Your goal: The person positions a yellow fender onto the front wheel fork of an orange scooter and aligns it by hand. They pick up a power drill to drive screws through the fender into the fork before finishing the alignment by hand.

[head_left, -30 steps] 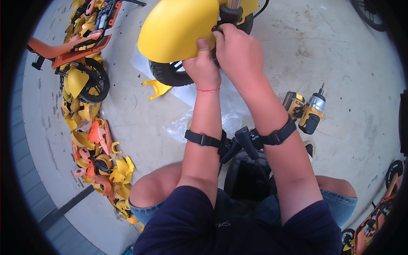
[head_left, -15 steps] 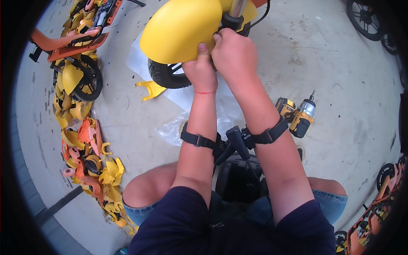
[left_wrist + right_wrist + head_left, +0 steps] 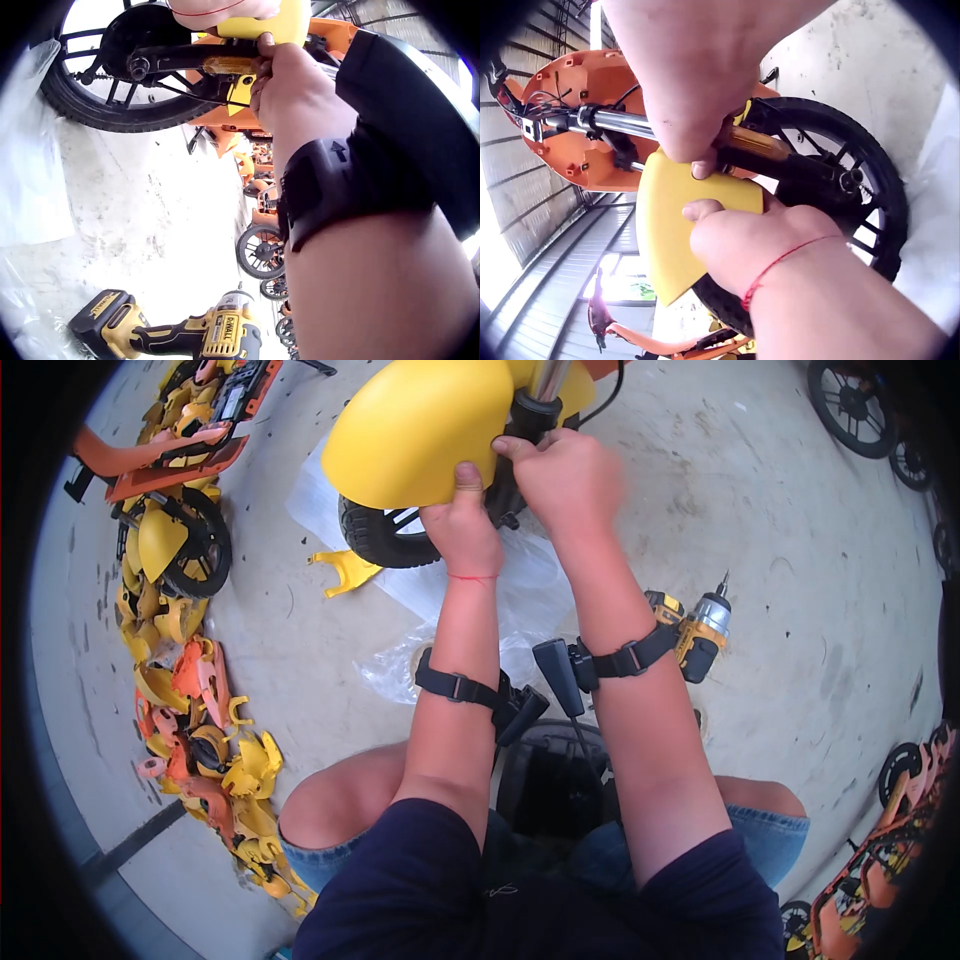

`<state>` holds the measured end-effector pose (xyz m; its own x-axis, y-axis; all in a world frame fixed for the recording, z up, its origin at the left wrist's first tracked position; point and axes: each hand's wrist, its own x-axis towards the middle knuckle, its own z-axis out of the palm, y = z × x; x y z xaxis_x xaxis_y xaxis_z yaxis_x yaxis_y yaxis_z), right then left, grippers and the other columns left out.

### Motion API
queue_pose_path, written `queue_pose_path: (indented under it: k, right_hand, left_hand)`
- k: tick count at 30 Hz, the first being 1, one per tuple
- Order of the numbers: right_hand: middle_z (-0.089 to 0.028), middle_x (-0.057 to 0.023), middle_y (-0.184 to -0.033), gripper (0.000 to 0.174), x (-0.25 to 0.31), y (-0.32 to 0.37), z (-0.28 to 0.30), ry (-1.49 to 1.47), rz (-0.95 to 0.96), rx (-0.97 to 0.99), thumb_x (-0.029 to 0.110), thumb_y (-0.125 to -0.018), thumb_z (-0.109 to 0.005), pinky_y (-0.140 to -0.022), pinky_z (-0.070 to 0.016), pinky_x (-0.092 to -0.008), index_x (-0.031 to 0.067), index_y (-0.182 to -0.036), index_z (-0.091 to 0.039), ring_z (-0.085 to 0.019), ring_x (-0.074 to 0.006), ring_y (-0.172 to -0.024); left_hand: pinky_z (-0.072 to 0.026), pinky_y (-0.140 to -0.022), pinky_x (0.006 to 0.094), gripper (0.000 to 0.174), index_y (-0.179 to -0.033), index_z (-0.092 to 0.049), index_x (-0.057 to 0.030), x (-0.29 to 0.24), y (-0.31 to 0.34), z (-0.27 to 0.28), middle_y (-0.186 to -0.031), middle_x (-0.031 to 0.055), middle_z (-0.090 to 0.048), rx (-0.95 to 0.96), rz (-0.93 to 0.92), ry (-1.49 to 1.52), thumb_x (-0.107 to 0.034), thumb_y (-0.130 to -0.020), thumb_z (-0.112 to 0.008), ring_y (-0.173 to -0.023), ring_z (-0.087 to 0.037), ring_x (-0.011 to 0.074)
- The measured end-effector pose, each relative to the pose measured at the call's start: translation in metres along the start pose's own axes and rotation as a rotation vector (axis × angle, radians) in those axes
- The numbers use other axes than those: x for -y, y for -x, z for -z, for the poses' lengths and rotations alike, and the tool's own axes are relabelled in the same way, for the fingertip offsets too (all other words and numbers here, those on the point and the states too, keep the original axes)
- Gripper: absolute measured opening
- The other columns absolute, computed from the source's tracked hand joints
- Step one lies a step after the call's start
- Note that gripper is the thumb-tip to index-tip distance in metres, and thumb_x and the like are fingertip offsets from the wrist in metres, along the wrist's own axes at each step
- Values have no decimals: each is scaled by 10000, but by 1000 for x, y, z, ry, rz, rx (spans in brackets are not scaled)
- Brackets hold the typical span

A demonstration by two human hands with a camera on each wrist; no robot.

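In the head view a yellow front fender [image 3: 420, 435] sits over a black-tyred wheel [image 3: 385, 540], beside a fork leg [image 3: 535, 410]. My left hand [image 3: 462, 532], with a red string at the wrist, grips the fender's lower edge, its thumb on top and its fingers hidden beneath. My right hand [image 3: 575, 485] is at the fender's fork-side edge. The right wrist view shows its thumb [image 3: 701, 169] pressed on the yellow surface, with the other fingers curled in by an amber reflector [image 3: 761, 142] on the fork. What lies under those fingers is hidden.
A yellow-and-black cordless drill [image 3: 705, 630] stands on the floor to the right. Clear plastic sheeting [image 3: 400, 660] and a yellow bracket [image 3: 345, 572] lie near the wheel. Piled yellow and orange parts [image 3: 210, 750] line the left; an orange scooter [image 3: 170, 470] stands there too.
My right hand has turned and shifted slightly outward, its thumb now reaching toward the fender, and the lower fork shows between the hands. My left hand keeps its grip. The whole head view has drifted slightly.
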<state>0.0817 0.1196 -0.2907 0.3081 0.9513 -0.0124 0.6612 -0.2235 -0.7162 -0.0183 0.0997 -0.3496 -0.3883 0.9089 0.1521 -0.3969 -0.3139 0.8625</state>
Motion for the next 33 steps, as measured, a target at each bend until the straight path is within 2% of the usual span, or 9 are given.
queue_pose_path:
  k: [1,4,5,11,14,17,20,26,33]
  right_hand:
    - [-651,-101,-587,494,-3,3,-1,-18,-3,-34,508,-746,-774,-568,-517,-381,29,-668,-679,-654,-276,-570]
    - [-675,-146,-672,453,-18,2,6,-120,-1,90,485,-759,-763,-589,-522,-417,41,-728,-679,-674,-332,-653]
    - [-668,-134,-656,474,-27,3,2,-197,26,98,501,-758,-767,-592,-516,-411,40,-737,-657,-664,-331,-644]
    - [-686,-113,-709,531,-39,14,-8,-333,-88,88,543,-755,-772,-627,-524,-393,27,-764,-645,-677,-298,-687]
    - [-654,-126,-672,528,-38,14,-14,-374,-75,49,492,-764,-805,-590,-503,-330,-14,-772,-653,-618,-196,-611]
    - [-653,-103,-681,501,-53,17,-26,-529,-74,41,457,-801,-786,-592,-493,-311,-22,-772,-641,-611,-169,-623]
    - [-671,-145,-716,501,-86,34,-36,-579,-103,94,468,-840,-730,-644,-516,-358,-24,-811,-645,-664,-252,-673]
    - [-680,-144,-731,437,-140,89,-63,-555,-291,240,400,-886,-690,-659,-511,-354,-34,-843,-660,-657,-237,-670]
    - [-697,-132,-746,353,-167,122,-61,-487,-334,315,334,-900,-659,-701,-523,-345,-19,-892,-671,-680,-236,-718]
  left_hand:
    - [-449,-1020,349,332,-1294,-519,22,0,1,1,-1276,93,-581,6,14,20,-111,-996,-577,-1160,-559,204]
    - [-470,-1026,395,370,-1335,-480,-11,1,1,-2,-1312,108,-553,32,41,49,-139,-1000,-570,-1196,-559,241]
    - [-479,-1029,415,389,-1354,-464,-27,0,0,-2,-1329,115,-541,35,49,49,-154,-1001,-568,-1212,-558,257]
    - [-464,-1036,397,363,-1335,-474,5,-1,1,-2,-1321,114,-550,24,43,71,-115,-1003,-558,-1200,-559,249]
    - [-445,-1050,394,362,-1324,-490,6,0,4,-6,-1316,112,-557,2,16,78,-134,-1000,-571,-1204,-558,244]
    - [-426,-1062,387,373,-1316,-502,9,-3,10,-10,-1316,107,-562,-14,36,62,-160,-994,-590,-1210,-551,234]
    - [-417,-1066,376,393,-1319,-508,-2,1,9,-4,-1319,96,-562,-14,54,16,-182,-985,-612,-1216,-543,226]
    - [-470,-1012,384,399,-1340,-496,-69,9,0,8,-1316,82,-560,5,19,-22,-177,-977,-622,-1198,-562,231]
    - [-457,-1030,359,402,-1330,-508,-24,10,-7,9,-1311,77,-568,-11,55,23,-156,-971,-632,-1188,-567,233]
